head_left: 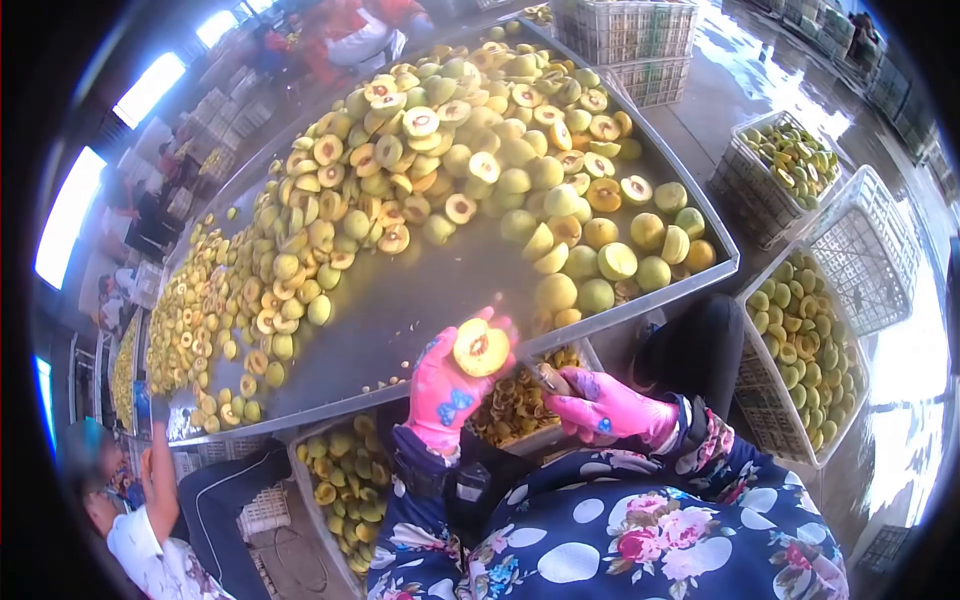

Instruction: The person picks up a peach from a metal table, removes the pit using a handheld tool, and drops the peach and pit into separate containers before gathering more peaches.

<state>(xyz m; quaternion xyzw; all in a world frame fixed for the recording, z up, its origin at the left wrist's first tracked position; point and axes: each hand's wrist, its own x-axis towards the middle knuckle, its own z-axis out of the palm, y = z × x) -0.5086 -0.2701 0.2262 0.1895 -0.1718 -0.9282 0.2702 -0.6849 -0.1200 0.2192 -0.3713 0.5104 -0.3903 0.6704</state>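
Note:
My left hand, in a pink glove with blue marks, holds up a yellow peach half, its cut face with a reddish centre turned toward me. The hand is at the near edge of the metal table. To its right, my right hand, also in a pink glove, is closed round a short tool with a brownish end; its exact kind is hard to make out. The two hands are apart. Below and between them stands a crate of peach scraps.
Whole and halved peaches are heaped across the table. Crates of peaches stand at right and below left. An empty white crate leans at right. A co-worker sits at lower left; another person is across the table.

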